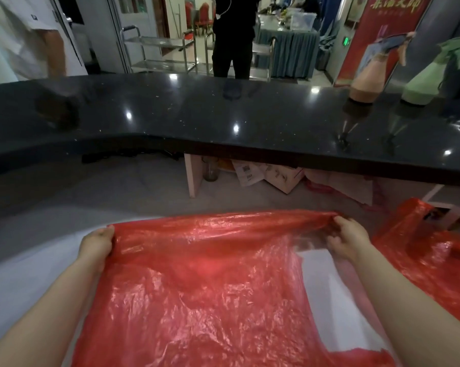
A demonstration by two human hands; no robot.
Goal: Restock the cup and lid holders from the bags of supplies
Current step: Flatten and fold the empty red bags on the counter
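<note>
Left hand (98,243) fingers curl over the far-left edge of the red bag (197,274); right hand (346,241) fingers pinch its far-right corner. Bag is stretched taut between them, probably to flatten or fold it. It lies flat on the white worktop (25,274), thin, crinkled, translucent, apparently empty. Second red bag (430,250) sits just right of the right fingers. Black counter (223,115) beyond.

Left hand (98,243) and right hand (348,241) grip a flattened red plastic bag (202,282) by its far edge.
</note>
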